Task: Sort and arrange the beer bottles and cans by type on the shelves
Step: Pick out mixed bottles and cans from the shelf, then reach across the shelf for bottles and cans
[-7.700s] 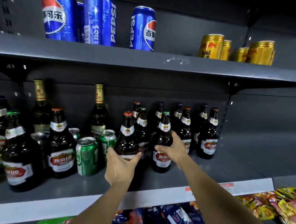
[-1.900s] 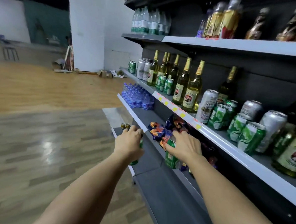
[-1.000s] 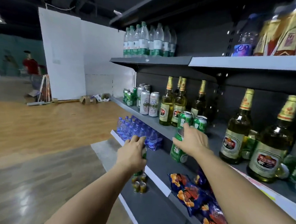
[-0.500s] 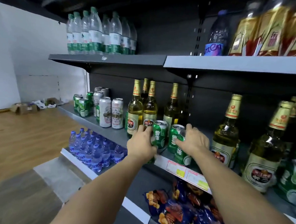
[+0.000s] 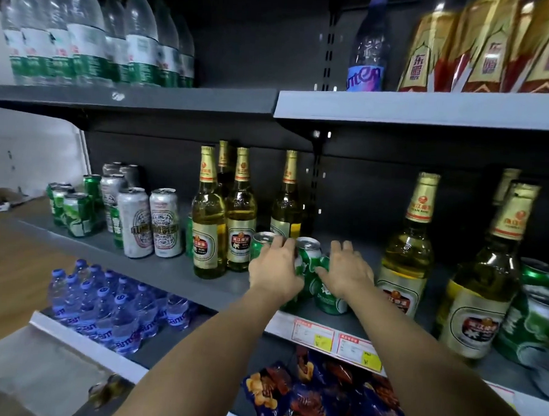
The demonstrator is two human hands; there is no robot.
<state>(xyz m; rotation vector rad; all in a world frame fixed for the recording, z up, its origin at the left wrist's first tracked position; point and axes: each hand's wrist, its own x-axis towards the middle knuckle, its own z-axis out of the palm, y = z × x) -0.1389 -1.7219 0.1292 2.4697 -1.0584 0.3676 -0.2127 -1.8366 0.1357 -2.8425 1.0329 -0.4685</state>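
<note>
With our left hand and right hand each gripping a green can on the shelf, other cans and bottles remain mixed, so we judge sorting unfinished.

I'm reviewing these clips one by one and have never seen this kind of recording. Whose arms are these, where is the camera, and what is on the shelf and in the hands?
There is no machine here: a person wears one wide-angle camera on the head, so you look forward and down along their own two bare arms. That lens bends the picture at the edges.

The hands reach to a dark grey metal shelf. The left hand grips a green aluminium beer can, and the right hand grips another green beer can; a third green can stands between them. Both held cans are at the shelf's front edge.

Left of the hands stand tall gold-capped glass beer bottles, then silver beer cans and more green cans. More gold-capped bottles stand to the right. The shelf above carries clear plastic water bottles.
</note>
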